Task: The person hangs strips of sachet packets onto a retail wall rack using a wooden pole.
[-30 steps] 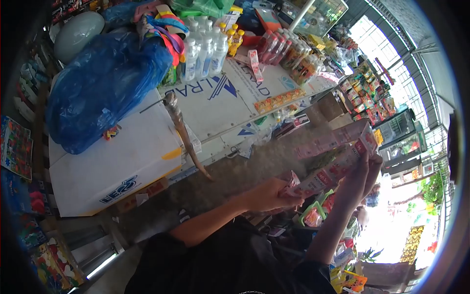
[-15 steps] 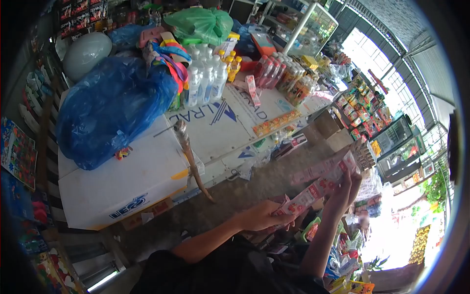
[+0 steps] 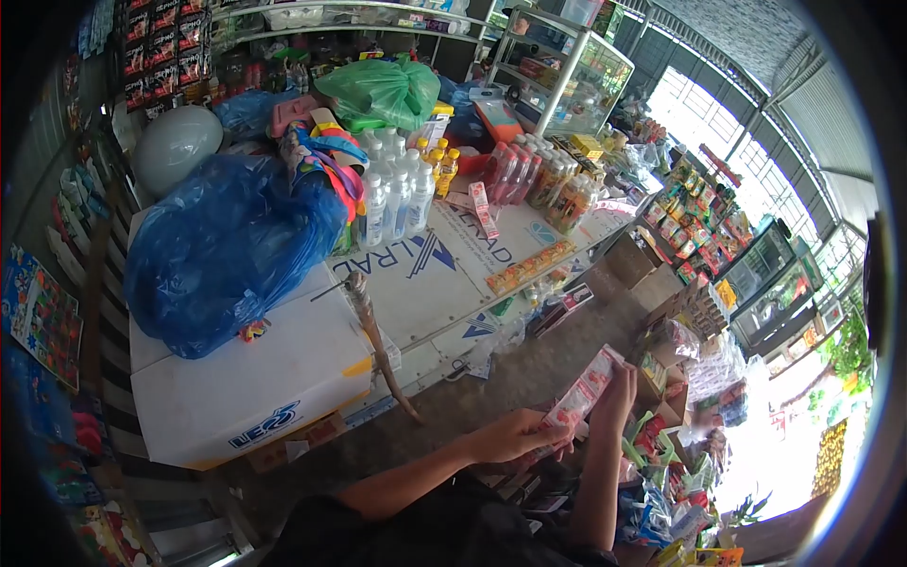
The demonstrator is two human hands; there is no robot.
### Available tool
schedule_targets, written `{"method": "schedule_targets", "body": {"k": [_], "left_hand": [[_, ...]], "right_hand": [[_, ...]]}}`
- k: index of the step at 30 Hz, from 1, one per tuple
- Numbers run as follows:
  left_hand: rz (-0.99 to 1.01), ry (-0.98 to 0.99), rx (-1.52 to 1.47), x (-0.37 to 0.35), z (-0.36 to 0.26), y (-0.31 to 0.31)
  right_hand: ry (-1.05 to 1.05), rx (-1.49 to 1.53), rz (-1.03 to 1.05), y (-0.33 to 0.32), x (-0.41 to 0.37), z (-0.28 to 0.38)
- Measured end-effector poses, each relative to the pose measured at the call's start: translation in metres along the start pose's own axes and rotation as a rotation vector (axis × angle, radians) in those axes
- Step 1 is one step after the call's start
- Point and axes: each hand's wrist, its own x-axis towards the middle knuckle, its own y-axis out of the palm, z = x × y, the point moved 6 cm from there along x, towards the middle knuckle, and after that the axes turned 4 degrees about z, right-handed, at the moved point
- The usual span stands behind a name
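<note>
A long pink-and-white packet strip (image 3: 578, 397) printed with red fruit slants up between my two hands. My left hand (image 3: 518, 437) is closed around its lower end, thumb on top. My right hand (image 3: 616, 389) grips the upper end from the right side, fingers wrapped behind it. Part of the strip's lower end is hidden under my left fingers. On the white counter (image 3: 444, 288) beyond lies a similar pink packet (image 3: 483, 210), beside a flat yellow-orange strip of packets (image 3: 531, 266).
Bottles in clear wrap (image 3: 397, 203) and a big blue plastic bag (image 3: 231, 250) stand on the counter. A wooden stick (image 3: 376, 345) leans against its front edge. Cardboard boxes (image 3: 628, 260) and bagged goods (image 3: 661, 472) are on the floor to the right.
My right hand has come down and left, closer to my left hand, with the strip's upper end. A blurred pink length behind it no longer shows. The counter sits slightly lower in view.
</note>
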Motion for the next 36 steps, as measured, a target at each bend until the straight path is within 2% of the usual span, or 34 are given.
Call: {"method": "schedule_targets", "body": {"k": [1, 2, 4, 5, 6, 8, 11, 15, 17, 20, 24, 26, 27, 28, 30, 32, 34, 35, 36], "left_hand": [[-0.027, 0.056, 0.002, -0.001, 0.000, -0.001], [-0.027, 0.054, 0.004, -0.003, -0.004, -0.001], [-0.041, -0.053, -0.005, -0.010, -0.014, -0.001], [-0.036, -0.051, 0.001, -0.012, -0.022, -0.001], [-0.050, -0.037, -0.006, -0.015, -0.030, -0.002], [-0.067, -0.020, -0.002, -0.017, -0.034, -0.006], [-0.058, 0.055, 0.019, -0.018, -0.029, -0.009], [-0.045, 0.049, 0.042, -0.015, -0.020, -0.010], [-0.028, 0.027, 0.028, -0.017, -0.016, -0.007], [-0.079, 0.082, 0.000, -0.017, -0.022, -0.007], [-0.147, 0.128, 0.046, -0.015, -0.034, -0.015], [-0.173, 0.161, 0.049, -0.011, -0.037, -0.020], [-0.232, 0.188, 0.022, -0.007, -0.037, -0.024], [-0.293, 0.217, -0.005, -0.004, -0.038, -0.029], [-0.319, 0.233, 0.050, 0.005, -0.048, -0.035], [-0.345, 0.347, 0.134, 0.007, -0.076, -0.029], [-0.381, 0.306, 0.185, 0.008, -0.093, -0.024], [-0.439, 0.321, 0.299, 0.012, -0.094, -0.022], [-0.495, 0.323, 0.403, 0.016, -0.091, -0.016]], "right_hand": [[0.040, 0.034, -0.095, -0.007, 0.000, -0.016], [0.041, 0.036, -0.095, -0.002, -0.007, -0.021], [0.131, -0.165, -0.130, 0.000, -0.025, -0.033], [0.017, -0.458, -0.042, -0.009, -0.028, -0.047], [0.175, -0.242, -0.086, -0.013, -0.036, -0.060], [0.200, -0.239, -0.159, -0.007, -0.058, -0.068], [0.272, -0.130, -0.120, -0.007, -0.086, -0.088], [0.300, -0.137, -0.049, 0.003, -0.113, -0.090], [0.228, -0.077, -0.067, -0.008, -0.115, -0.109], [0.300, -0.114, -0.008, -0.018, -0.117, -0.125], [0.295, -0.161, 0.085, 0.001, -0.108, -0.106], [0.261, -0.173, -0.057, 0.021, -0.108, -0.075], [0.069, -0.234, -0.054, 0.018, -0.103, -0.074], [0.078, -0.243, -0.046, 0.023, -0.105, -0.069], [-0.249, -0.516, -0.187, 0.041, -0.118, -0.020], [-0.263, -0.512, -0.112, 0.048, -0.124, -0.007], [-0.394, -0.706, 0.175, 0.077, -0.135, 0.006], [-0.400, -0.801, 0.125, 0.075, -0.133, 0.000], [-0.399, -0.771, 0.115, 0.075, -0.128, 0.000]]}}
